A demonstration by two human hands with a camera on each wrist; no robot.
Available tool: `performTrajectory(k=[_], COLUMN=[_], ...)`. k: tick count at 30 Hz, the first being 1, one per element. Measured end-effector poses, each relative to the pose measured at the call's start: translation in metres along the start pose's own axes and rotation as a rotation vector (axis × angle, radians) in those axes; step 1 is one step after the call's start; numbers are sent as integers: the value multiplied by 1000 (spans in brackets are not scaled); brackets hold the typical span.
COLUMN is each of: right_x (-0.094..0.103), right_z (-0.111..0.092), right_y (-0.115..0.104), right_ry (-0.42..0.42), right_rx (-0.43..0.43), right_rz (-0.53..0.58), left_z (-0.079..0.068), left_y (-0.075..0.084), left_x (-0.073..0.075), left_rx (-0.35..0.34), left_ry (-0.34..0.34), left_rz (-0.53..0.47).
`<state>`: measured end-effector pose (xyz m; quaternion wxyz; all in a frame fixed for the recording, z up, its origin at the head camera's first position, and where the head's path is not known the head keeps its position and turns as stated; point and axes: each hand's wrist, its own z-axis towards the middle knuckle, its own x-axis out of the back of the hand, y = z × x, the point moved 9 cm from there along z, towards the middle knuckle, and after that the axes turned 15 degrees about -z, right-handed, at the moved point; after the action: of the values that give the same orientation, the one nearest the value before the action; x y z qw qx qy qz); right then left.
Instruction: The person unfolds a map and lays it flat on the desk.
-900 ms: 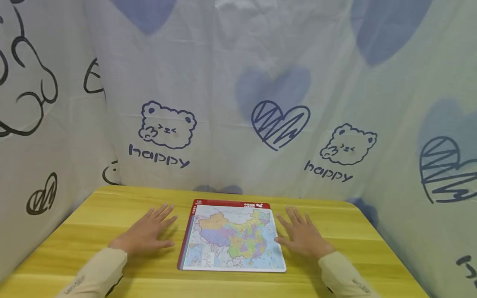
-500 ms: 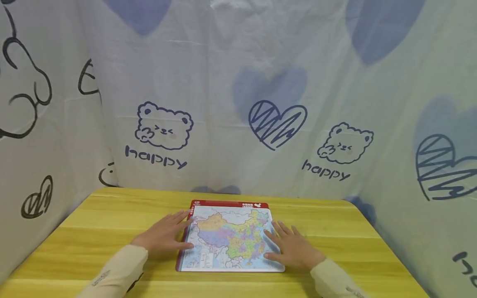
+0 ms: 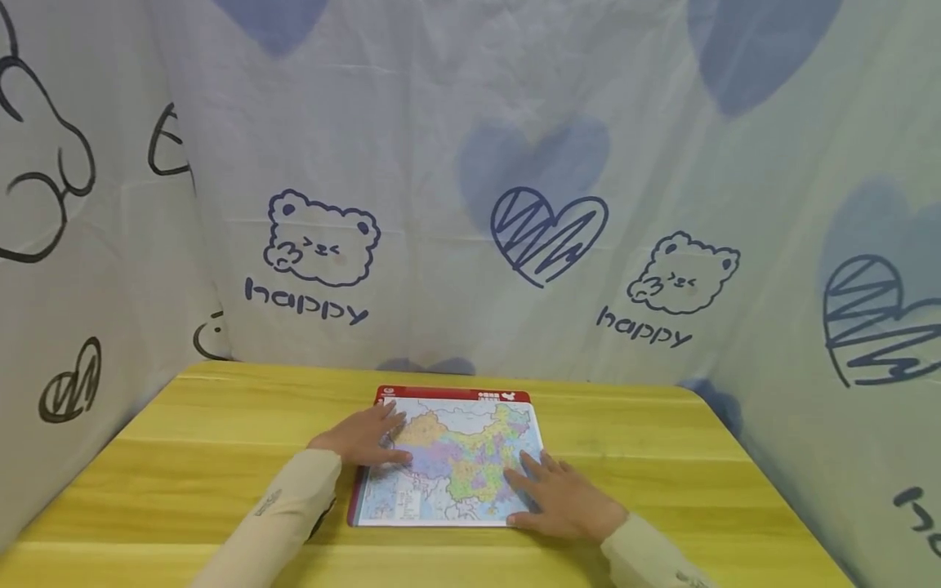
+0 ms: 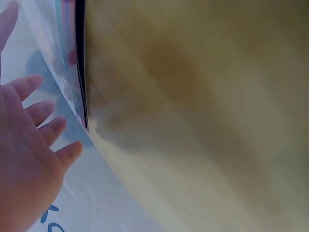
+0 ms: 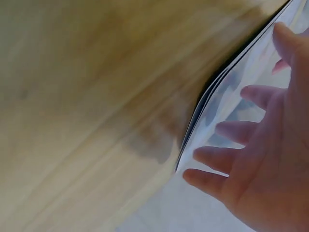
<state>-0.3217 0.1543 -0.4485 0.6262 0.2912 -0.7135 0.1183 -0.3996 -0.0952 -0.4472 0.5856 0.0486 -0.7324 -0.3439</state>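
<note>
The map (image 3: 456, 457) is lying on the worktop (image 3: 625, 433), just short of the far edge, about midway between the far corners. Its red header (image 3: 441, 393) is facing that edge; its long axis is apparently running left-right. The left hand (image 3: 360, 439) and right hand (image 3: 566, 502) are overlapping its sides, fingers spread, contact unclear. The step is presumably covering hand placement; the next move is likely requiring an edge grip.

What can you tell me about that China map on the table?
The China map looks like a thin, glossy board with rounded corners, a red band along its far edge, and orange, purple, green and yellow regions beside blue sea. It lies face up on the yellow table. The left grip and right grip are spread over its sides; contact is unclear.
</note>
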Motion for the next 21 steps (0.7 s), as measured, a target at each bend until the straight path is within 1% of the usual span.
performTrajectory(k=[3,6,9,11,16,21], right_x=[-3,-4,-6,-7,-4,-3], right_z=[-1,-2,-1,0,1,1], right_y=[-2,-4,-6,-7,-5,-1], right_ry=[-37,-47,-54,-60,-83,-103], right_rx=[-19,-17,-17,-19,-46,-66], right_rz=[-12,-15,-6,0,21,36], left_z=[8,18,27,31,31,26], left_y=[0,-2,-5,-7,-9,-10], left_x=[-1,-3,-5,-7,-8,-9], left_rx=[42,81,101,113,116,140], left_ry=[-29,-45,-56,-58,-62,-122], left_rz=[12,19,33,39,58,46])
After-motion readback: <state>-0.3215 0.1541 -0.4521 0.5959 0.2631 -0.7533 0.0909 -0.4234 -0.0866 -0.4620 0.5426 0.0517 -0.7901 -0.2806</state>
